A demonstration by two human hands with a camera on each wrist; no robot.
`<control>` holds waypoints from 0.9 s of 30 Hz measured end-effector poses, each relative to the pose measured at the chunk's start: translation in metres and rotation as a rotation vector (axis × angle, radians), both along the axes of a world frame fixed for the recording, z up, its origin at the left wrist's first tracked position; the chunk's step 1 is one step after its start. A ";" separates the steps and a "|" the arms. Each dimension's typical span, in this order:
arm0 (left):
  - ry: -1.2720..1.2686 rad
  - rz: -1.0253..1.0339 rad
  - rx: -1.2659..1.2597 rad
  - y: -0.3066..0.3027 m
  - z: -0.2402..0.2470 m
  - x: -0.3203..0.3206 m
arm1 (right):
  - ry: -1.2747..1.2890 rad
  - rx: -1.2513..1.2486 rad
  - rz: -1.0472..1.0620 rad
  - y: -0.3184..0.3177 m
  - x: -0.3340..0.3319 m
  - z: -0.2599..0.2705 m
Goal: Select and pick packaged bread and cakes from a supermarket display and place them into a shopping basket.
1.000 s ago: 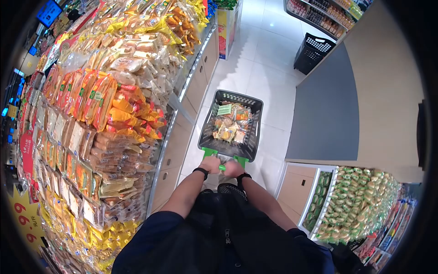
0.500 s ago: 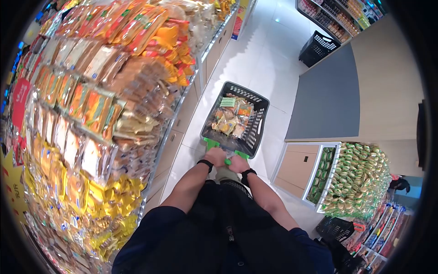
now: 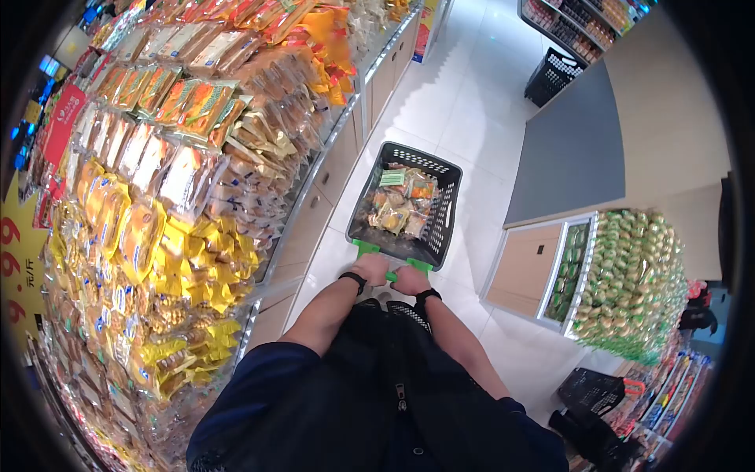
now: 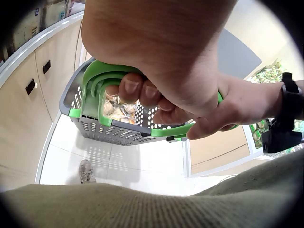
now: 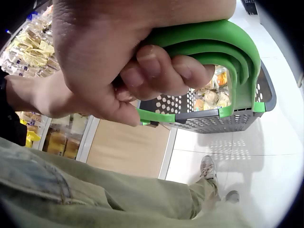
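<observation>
A dark grey shopping basket [image 3: 446, 208] with perforated walls stands in front of me at the middle of the head view. Several clear-wrapped snack packs [image 3: 401, 212] lie in it, one with a green-and-white label. My left hand [image 3: 372, 270] has its fingers curled around the basket's green handle [image 4: 107, 71], as the left wrist view shows up close. Beside it, my right hand [image 3: 410, 280] grips the other side of the handle [image 5: 218, 40]. Both hands sit close together at the basket's near end, and their palms are hidden.
Along the left runs a long display of bagged snacks [image 3: 189, 181] above wooden cabinets [image 3: 322, 185]. To the right are a counter with a grey panel [image 3: 574, 149] and a bin of green-wrapped packs [image 3: 629, 283]. Black baskets stand far ahead [image 3: 554, 76] and at lower right [image 3: 591, 391].
The snack display and the bin have shifted upward in the head view, and the lower-right basket has come into view. Both hands keep hold of the handle.
</observation>
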State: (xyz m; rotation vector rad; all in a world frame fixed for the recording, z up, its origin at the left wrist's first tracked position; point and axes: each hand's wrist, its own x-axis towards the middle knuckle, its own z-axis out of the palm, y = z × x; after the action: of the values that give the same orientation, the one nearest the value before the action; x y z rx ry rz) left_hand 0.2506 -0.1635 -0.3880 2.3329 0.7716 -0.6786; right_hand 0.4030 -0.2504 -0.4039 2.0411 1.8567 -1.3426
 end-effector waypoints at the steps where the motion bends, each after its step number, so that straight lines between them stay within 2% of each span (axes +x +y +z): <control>1: -0.009 0.019 0.008 -0.013 0.001 -0.002 | -0.005 -0.007 0.033 -0.010 -0.001 0.002; 9: 0.025 0.130 -0.011 -0.111 0.004 -0.009 | -0.019 0.075 0.115 -0.094 -0.001 -0.003; 15: 0.018 0.216 -0.024 -0.166 0.012 -0.042 | -0.005 0.093 0.158 -0.145 -0.030 0.011; 17: 0.040 0.202 -0.014 -0.183 0.019 -0.050 | 0.013 0.081 0.207 -0.157 -0.038 0.001; 19: -0.021 0.194 0.001 -0.197 0.010 -0.053 | -0.009 0.058 0.193 -0.171 -0.040 -0.006; 20: -0.067 0.197 0.007 -0.198 0.001 -0.059 | -0.006 0.096 0.187 -0.173 -0.043 0.009; 21: -0.112 0.197 0.015 -0.204 -0.009 -0.066 | 0.003 0.066 0.240 -0.177 -0.046 -0.016; 23: -0.101 0.178 0.084 -0.216 -0.020 -0.079 | 0.003 0.115 0.212 -0.193 -0.062 -0.008; 24: -0.092 0.183 0.076 -0.223 -0.001 -0.085 | -0.003 0.102 0.300 -0.200 -0.062 -0.027; 25: -0.083 0.189 0.068 -0.227 0.019 -0.093 | -0.018 0.087 0.235 -0.205 -0.073 -0.015; 26: -0.098 0.198 0.075 -0.239 0.023 -0.102 | -0.013 0.044 0.186 -0.218 -0.088 0.031; 27: -0.100 0.185 0.074 -0.249 0.024 -0.112 | -0.009 -0.001 0.151 -0.228 -0.095 0.021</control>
State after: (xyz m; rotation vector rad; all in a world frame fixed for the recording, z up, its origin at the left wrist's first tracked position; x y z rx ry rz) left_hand 0.1386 -0.4120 -0.3637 2.3052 0.9665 -0.4562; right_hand 0.3079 -0.4783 -0.3825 1.8596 1.9609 -1.2939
